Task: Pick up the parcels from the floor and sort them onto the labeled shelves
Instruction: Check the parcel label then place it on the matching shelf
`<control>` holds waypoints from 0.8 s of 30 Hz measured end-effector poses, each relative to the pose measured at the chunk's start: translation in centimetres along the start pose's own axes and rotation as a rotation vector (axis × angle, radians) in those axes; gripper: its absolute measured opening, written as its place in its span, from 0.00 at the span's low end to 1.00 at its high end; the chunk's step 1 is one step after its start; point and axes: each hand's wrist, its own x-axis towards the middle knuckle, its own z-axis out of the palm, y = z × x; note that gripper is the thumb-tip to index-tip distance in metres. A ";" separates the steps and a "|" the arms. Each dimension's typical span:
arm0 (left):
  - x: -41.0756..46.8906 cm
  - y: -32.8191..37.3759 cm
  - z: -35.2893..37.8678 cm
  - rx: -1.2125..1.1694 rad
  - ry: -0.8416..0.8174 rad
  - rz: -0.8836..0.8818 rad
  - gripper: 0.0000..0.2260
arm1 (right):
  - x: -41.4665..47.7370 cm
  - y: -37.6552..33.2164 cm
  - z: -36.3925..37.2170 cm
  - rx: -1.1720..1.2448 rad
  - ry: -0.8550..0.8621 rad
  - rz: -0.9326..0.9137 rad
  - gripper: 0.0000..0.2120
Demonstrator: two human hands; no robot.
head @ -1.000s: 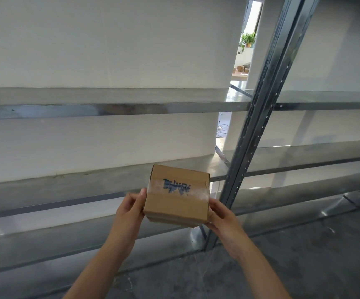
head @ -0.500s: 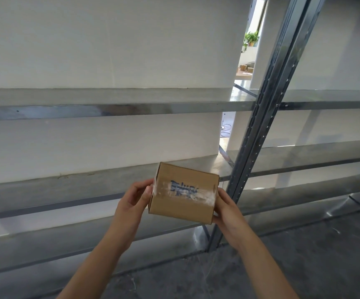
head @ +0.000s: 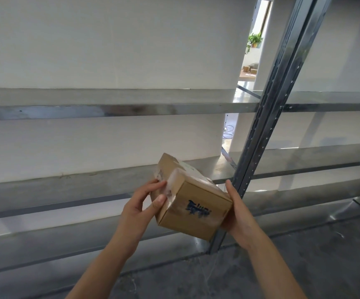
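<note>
A small brown cardboard parcel wrapped in clear tape, with blue scribbled writing on one face, is held in the air in front of the metal shelving. My left hand grips its left side, thumb on the taped corner. My right hand supports its right side from below. The parcel is tilted, with the blue-marked face turned toward me and downward. Behind it runs the middle metal shelf, bare in view. No shelf label shows.
A perforated steel upright stands just right of the parcel. An upper shelf and a lower shelf cross the view. Grey concrete floor lies below. A gap in the white wall shows another room with a plant.
The parcel has been turned in both hands, so the blue-marked face has swung from the top to the near side. Both hands have shifted slightly right with it.
</note>
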 end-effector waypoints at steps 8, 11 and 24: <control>0.0 0.9 1.1 0.077 -0.076 0.120 0.16 | -0.7 -0.4 -0.7 -0.106 -0.076 0.027 0.25; 0.2 1.1 1.7 0.133 -0.073 0.184 0.15 | -0.7 -0.3 -0.5 -0.125 -0.086 0.050 0.27; -0.1 2.0 3.9 0.104 -0.042 0.254 0.15 | -1.0 1.5 0.1 0.123 -0.194 0.102 0.21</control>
